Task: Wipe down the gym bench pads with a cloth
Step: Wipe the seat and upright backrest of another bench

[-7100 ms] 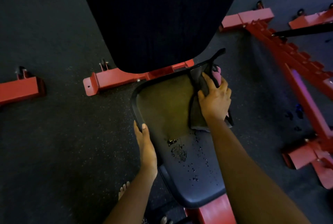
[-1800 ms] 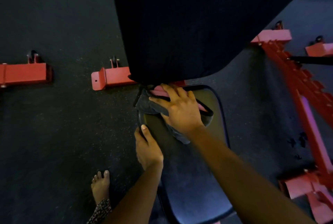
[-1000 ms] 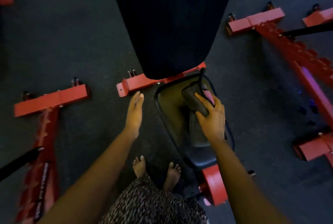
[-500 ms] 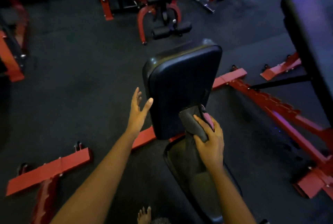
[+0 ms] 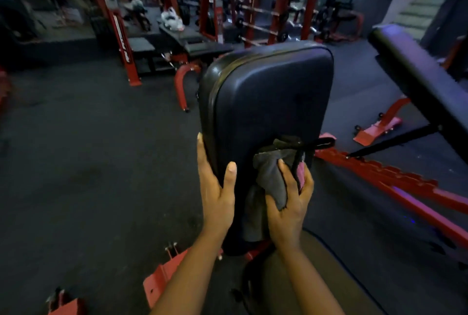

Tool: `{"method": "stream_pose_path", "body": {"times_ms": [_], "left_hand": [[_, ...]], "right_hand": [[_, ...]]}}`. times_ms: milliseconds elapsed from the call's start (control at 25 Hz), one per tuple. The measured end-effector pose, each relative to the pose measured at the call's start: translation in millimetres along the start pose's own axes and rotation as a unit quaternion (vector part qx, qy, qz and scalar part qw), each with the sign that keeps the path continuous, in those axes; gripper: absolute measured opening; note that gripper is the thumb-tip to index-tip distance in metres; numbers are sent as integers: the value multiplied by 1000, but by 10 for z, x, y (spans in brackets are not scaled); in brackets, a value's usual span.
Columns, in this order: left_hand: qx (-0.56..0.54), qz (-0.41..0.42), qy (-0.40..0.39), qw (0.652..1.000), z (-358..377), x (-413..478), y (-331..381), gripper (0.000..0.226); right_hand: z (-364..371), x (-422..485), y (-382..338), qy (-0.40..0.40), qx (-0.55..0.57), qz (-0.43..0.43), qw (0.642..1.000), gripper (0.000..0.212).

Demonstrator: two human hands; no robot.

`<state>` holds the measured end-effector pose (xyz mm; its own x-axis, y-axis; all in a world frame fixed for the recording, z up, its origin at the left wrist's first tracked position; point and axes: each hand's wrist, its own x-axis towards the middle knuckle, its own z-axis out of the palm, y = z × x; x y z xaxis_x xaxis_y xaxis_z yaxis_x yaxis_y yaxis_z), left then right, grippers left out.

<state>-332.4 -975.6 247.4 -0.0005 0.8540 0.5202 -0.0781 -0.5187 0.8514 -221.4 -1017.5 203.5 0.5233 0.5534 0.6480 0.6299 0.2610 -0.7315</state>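
The black upright back pad (image 5: 266,101) of the gym bench stands in the middle of the view. My left hand (image 5: 216,193) holds its lower left edge, thumb on the front face and fingers along the side. My right hand (image 5: 288,208) grips a bunched grey cloth (image 5: 268,177) with a pink patch and a dark strap, and holds it against the lower part of the pad's front. The seat pad (image 5: 316,279) lies below my right forearm, partly hidden.
The red bench base (image 5: 162,279) sits on the dark rubber floor at lower left. A red toothed frame rail (image 5: 395,183) runs along the right. Another black bench pad (image 5: 417,73) slants at upper right. Red racks with barbells (image 5: 255,8) stand at the back.
My head has lifted further, so the back pad fills the centre. My left hand, free in the air before, now holds the pad's left edge. My right hand has raised the cloth onto the pad.
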Motion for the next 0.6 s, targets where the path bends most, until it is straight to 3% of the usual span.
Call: {"method": "stream_pose_path", "body": {"times_ms": [160,360,480,600], "left_hand": [[11,65,62,996,132,-4,-183,57],[22,91,65,993,116,-25,-198,54],[22,82,63,994,110,-48,-193,55],[58,82,61,993,77,-55,-138,62]], "right_hand": [[230,36,345,64,19,-100,993,52],[300,22,357,96,25,-135,986,53],[249,1,338,90,6,-135,987,55],[83,33,252,15,39,-137,990,54]]}}
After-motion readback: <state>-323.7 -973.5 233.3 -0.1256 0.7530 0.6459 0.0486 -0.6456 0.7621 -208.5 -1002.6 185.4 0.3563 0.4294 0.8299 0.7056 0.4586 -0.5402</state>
